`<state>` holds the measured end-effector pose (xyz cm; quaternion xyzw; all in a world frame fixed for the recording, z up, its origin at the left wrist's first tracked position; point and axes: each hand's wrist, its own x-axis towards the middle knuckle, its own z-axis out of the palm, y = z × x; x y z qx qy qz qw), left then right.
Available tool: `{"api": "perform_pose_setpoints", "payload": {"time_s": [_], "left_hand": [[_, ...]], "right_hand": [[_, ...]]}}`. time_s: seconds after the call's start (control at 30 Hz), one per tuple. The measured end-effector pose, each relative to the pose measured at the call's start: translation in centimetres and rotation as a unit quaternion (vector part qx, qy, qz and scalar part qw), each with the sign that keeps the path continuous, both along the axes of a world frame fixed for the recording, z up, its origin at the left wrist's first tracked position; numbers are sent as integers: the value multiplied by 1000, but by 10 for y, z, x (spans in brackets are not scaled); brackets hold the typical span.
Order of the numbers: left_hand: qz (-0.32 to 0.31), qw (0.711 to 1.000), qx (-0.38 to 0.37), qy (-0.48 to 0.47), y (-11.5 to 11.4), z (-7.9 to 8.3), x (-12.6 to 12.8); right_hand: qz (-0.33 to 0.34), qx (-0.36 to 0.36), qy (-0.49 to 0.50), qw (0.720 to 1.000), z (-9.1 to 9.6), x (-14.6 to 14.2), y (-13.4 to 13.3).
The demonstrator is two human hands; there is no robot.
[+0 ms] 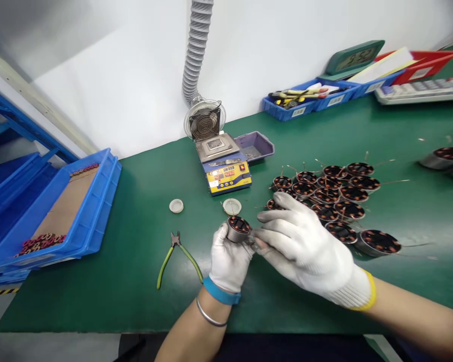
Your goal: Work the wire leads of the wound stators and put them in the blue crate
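Note:
My left hand, in a white glove with a blue wristband, is closed around a round coil part with a grey metal shell, a black top and copper spots. My right hand, gloved in white with a yellow cuff, pinches at the part's right side. Whatever lies between its fingertips is too small and blurred to name. Behind the right hand stand several similar coil parts, wire leads sticking out of them. Green-handled cutting pliers lie with handles spread, left of my left hand. Two small white dishes sit beyond.
A yellow-and-blue solder pot stands under a grey extraction hose, beside a purple tray. At left is a blue bin with red-and-black rings. Blue tool bins, a clock and a calculator line the back right.

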<state>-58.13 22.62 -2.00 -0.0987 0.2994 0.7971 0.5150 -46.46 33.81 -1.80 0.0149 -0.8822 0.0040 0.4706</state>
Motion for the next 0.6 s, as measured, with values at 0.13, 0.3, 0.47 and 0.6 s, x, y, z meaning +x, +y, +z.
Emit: {"api": "perform_pose_setpoints", "payload": {"time_s": [0.13,0.3,0.47,0.6], "left_hand": [[-38,998,44,14,-3,-8,-17],[-238,965,34,103,1,-30,-12],[-229,964,26,130,0,-30,-2],[31,996,-21,74,5,-21,-13]], "right_hand": [[42,-122,-25,991,15,-8,-1],[96,-134,-139,977,39,-10,-6],[42,-28,-152,987,52,-3,2],[54,-7,-106,993,56,-6,1]]}}
